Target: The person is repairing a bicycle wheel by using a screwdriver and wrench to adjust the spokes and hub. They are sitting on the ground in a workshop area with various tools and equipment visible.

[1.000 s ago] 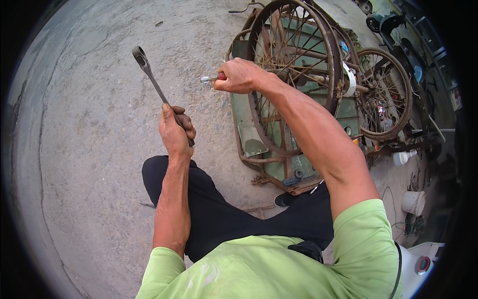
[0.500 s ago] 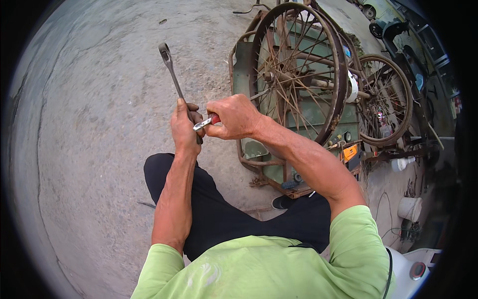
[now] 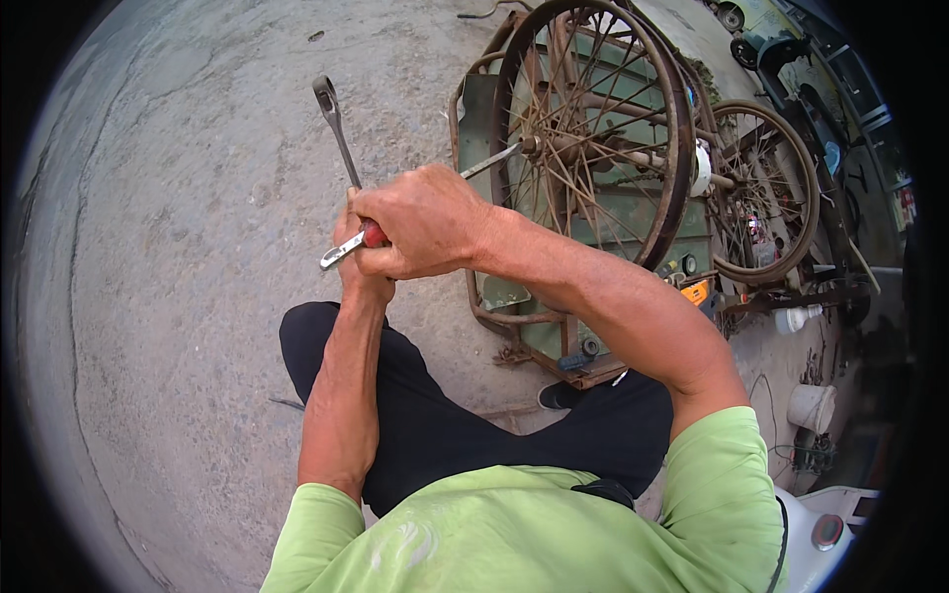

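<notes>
My left hand [image 3: 348, 222] is closed round a dark ring-ended wrench [image 3: 341, 133] that points up and away from me. Crossing over it, my right hand [image 3: 425, 219] grips a red-handled metal tool [image 3: 373, 234], hiding the left fingers. The tool's shiny looped end sticks out on the left. A thin metal shaft [image 3: 489, 161] emerges on the other side of the right fist, in line with the handle; its tip appears close to the hub [image 3: 532, 146] of a rusty spoked wheel [image 3: 682, 158]. Whether they touch, I cannot tell.
The wheel belongs to a rusty frame with green panels [image 3: 474, 124] on my right. A second wheel [image 3: 806, 188] stands beyond it. Along the near edge lie a blue-handled tool [image 3: 575, 362] and an orange item [image 3: 697, 293]. A white bucket [image 3: 813, 407] is further right.
My right hand has shifted left with the red-handled tool, now overlapping my left hand. More of the shaft shows near the hub. The wrench stays almost where it was.
</notes>
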{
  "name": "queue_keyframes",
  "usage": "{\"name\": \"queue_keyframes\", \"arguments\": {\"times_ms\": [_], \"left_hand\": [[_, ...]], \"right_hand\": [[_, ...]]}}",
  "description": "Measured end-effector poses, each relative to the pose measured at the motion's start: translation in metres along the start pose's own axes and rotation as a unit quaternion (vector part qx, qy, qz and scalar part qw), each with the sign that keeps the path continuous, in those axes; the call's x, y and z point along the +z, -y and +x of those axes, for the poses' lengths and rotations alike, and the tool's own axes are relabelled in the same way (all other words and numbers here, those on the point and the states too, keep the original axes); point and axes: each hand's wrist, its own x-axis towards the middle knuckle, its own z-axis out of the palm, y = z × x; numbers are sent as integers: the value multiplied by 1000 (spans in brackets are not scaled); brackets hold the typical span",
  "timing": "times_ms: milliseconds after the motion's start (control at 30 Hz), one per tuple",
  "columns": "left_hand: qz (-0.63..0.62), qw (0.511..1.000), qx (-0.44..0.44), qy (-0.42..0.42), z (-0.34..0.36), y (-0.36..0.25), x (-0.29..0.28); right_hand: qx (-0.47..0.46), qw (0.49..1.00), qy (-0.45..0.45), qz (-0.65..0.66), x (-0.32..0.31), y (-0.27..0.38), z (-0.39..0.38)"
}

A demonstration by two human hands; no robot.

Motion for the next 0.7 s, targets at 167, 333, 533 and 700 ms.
{"name": "queue_keyframes", "arguments": {"times_ms": [167,333,533,700], "left_hand": [[77,996,-39,-7,-9,-16,16],[126,989,-28,-70,-8,-17,29],[130,989,-42,-65,-15,-17,30],[123,989,-30,-77,-6,-14,22]], "right_hand": [[15,999,28,-41,-18,-15,-5],[48,999,20,-3,3,-32,-44],[54,998,25,33,34,-28,-64],[15,1000,24,-1,3,-6,-30]]}}
